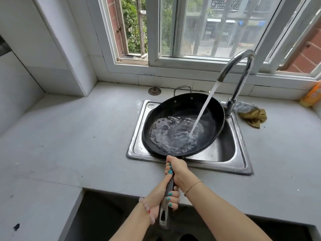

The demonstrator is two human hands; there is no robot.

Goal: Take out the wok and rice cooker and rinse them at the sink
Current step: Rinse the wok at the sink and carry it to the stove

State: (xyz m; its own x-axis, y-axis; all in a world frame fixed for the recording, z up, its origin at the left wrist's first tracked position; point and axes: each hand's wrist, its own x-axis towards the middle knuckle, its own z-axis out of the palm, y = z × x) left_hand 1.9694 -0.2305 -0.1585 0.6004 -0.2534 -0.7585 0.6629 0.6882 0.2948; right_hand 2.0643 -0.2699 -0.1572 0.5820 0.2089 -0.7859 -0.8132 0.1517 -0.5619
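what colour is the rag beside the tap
The rag is mustard yellow, best seen in the head view.

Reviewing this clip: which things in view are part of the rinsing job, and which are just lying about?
In use:
- wok, held over the sink
- faucet, running water into the wok
- left hand and right hand, both gripping the wok's handle

Lying about:
- rag beside the faucet
- orange bottle at the right edge
- round metal disc behind the sink

No rice cooker in view.
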